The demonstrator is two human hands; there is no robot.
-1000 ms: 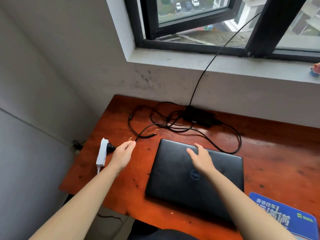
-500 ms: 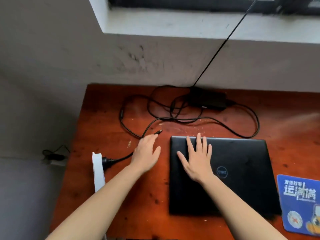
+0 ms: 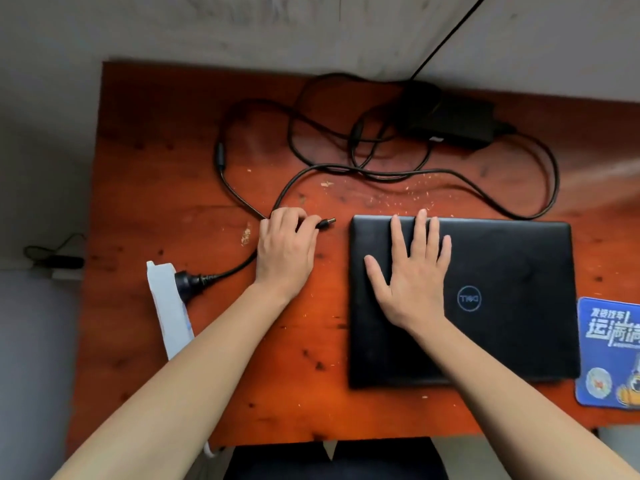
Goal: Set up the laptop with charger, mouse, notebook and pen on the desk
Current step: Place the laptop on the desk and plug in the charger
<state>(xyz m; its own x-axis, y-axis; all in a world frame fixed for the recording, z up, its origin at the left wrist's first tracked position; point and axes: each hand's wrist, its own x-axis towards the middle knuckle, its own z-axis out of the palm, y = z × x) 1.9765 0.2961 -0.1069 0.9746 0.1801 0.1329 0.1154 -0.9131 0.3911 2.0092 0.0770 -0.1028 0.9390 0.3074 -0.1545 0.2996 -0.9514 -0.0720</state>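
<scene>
From the head view, the left hand point(image 3: 285, 249) had its fingers curled around the charger's barrel plug point(image 3: 327, 223), tip aimed at the laptop point(image 3: 502, 271), probably so it could go into a port on the laptop's left side. The right hand point(image 3: 410, 271) lay flat, fingers spread, on the shut lid, likely steadying it. The laptop was matte black, logo facing away. Beyond the laptop lay the power brick point(image 3: 450, 119) and loose cable; left of it, the white power strip point(image 3: 166, 306); right of it, a blue mouse pad point(image 3: 609, 351).
</scene>
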